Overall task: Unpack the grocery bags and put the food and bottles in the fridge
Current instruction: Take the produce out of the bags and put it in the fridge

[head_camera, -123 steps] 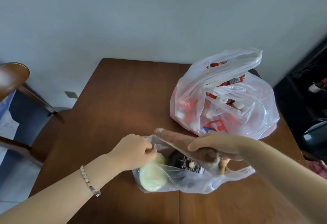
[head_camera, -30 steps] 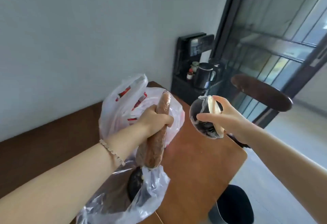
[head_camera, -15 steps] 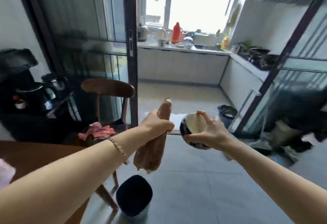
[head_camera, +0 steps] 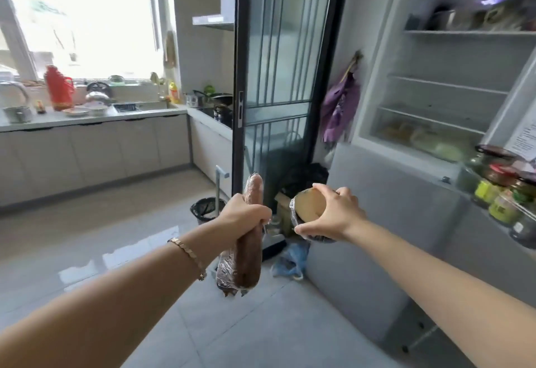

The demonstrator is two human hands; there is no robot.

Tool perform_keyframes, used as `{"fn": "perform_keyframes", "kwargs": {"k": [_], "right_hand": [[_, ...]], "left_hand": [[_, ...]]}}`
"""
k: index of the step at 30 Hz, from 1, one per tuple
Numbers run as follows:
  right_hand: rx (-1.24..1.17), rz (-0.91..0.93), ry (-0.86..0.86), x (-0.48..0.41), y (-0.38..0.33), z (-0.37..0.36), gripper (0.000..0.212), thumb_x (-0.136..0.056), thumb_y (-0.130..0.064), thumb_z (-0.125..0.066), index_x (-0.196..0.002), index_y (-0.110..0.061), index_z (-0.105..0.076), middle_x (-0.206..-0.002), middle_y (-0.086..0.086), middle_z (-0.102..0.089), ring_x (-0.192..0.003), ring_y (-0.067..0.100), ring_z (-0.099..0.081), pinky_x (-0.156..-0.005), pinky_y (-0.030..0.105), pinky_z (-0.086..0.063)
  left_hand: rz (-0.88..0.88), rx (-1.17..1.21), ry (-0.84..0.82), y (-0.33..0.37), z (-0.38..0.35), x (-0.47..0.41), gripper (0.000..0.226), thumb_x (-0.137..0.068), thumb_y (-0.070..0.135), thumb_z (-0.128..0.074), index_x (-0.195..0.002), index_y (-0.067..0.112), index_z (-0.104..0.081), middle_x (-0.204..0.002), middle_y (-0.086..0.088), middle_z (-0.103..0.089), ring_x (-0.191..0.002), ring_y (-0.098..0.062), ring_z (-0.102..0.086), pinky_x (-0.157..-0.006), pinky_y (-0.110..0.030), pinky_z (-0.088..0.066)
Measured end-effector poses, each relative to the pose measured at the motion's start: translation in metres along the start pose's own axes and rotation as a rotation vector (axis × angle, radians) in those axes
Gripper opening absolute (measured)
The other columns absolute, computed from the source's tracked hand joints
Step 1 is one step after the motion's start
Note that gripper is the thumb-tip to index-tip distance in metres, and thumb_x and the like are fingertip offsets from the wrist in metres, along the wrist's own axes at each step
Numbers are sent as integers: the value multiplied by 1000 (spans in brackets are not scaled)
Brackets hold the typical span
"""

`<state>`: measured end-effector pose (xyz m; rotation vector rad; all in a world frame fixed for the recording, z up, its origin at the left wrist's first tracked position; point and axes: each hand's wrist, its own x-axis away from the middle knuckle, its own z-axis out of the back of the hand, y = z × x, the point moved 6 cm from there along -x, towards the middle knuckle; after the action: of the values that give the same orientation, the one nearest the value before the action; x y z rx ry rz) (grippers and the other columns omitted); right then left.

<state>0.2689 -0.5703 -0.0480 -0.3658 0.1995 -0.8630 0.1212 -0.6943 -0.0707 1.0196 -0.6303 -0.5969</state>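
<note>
My left hand (head_camera: pixel 242 216) grips a long brown root wrapped in cling film (head_camera: pixel 248 254), held upright in front of me. My right hand (head_camera: pixel 333 216) holds a round wrapped food item (head_camera: pixel 306 208), pale on its cut face and dark on the outside. The fridge (head_camera: pixel 377 208) stands at the right with its upper compartment open, showing white shelves (head_camera: pixel 446 84). Its door (head_camera: pixel 516 123) swings out at the far right, with jars (head_camera: pixel 501 193) in the door rack.
A black-framed sliding glass door (head_camera: pixel 278 77) stands ahead. A small bin (head_camera: pixel 204 209), a dustpan and a blue bag (head_camera: pixel 290 260) lie on the floor by its foot. The kitchen counter (head_camera: pixel 87 118) with a red flask (head_camera: pixel 58 89) runs along the left. Grey tiled floor lies ahead.
I have turned away from the table and bags toward the right; the open fridge has come into view. Both hands still carry the same two items.
</note>
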Motion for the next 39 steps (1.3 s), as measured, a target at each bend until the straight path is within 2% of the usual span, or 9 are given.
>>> {"fn": "perform_keyframes", "kwargs": {"k": [5,12,16,20,26,30,35,37,39], "right_hand": [[10,-158,89,-96,84,44,101,-54,-62,-76,-140,-38,-28,-128,9,-34,-122,30,-35,-100,44,-42],[49,-331,231,-230,172,145,104,-58,-65,-75,-144,-39,-23,-138,11,-30,-129,32,-32,-104,46,-37],[72,-400,349,-292,210,214,97,-59,-68,-72,-141,-39,-29,-141,13,-33,-132,35,-31,-106,43,-36],[46,-406,472,-353,248,269,83,-57,-67,-73,-129,-40,-40,-137,14,-35,-129,38,-31,-105,49,-36],[73,-374,659,-448,306,350,88,-55,-70,-70,-132,-40,-43,-134,7,-48,-126,31,-42,-99,39,-44],[-21,-281,761,-512,333,409,89,-53,-65,-76,-132,-35,-48,-130,-3,-55,-120,23,-51,-98,38,-45],[209,-225,980,-549,329,489,85,-60,-64,-72,-136,-36,-44,-133,5,-51,-128,27,-42,-105,40,-37],[231,-228,1042,-564,330,517,84,-54,-70,-67,-130,-40,-48,-128,2,-54,-126,28,-43,-100,42,-41],[190,-277,1088,-579,337,540,97,-38,-81,-54,-127,-41,-51,-125,4,-57,-123,28,-46,-98,42,-44]], "left_hand": [[-95,-14,-113,71,-78,-110,35,-57,20,-64,-87,5,-55,-69,-5,-55,-60,-16,-53,-54,-23,-42],[-321,-21,-210,220,-164,-266,26,-71,10,-65,-93,10,-51,-75,-4,-55,-65,-15,-52,-53,-24,-39],[-494,10,-191,313,-214,-335,37,-69,14,-68,-102,11,-50,-79,-2,-56,-68,-14,-53,-58,-25,-39],[-579,107,-192,389,-264,-392,44,-62,21,-67,-102,11,-52,-83,-5,-60,-73,-19,-57,-68,-29,-46],[-689,246,-188,500,-330,-457,29,-73,11,-64,-95,12,-46,-77,-1,-52,-64,-11,-49,-53,-23,-38],[-771,303,-192,570,-360,-495,32,-71,13,-64,-98,14,-47,-77,0,-53,-66,-13,-52,-57,-26,-42],[-855,372,-231,646,-377,-532,34,-70,15,-65,-101,15,-49,-80,1,-55,-68,-13,-54,-58,-27,-41],[-911,400,-253,674,-381,-544,35,-67,15,-64,-100,13,-52,-81,1,-56,-68,-15,-55,-58,-27,-41],[-933,434,-286,694,-385,-553,36,-65,15,-64,-99,12,-53,-82,-1,-58,-70,-18,-56,-63,-28,-45]]}}
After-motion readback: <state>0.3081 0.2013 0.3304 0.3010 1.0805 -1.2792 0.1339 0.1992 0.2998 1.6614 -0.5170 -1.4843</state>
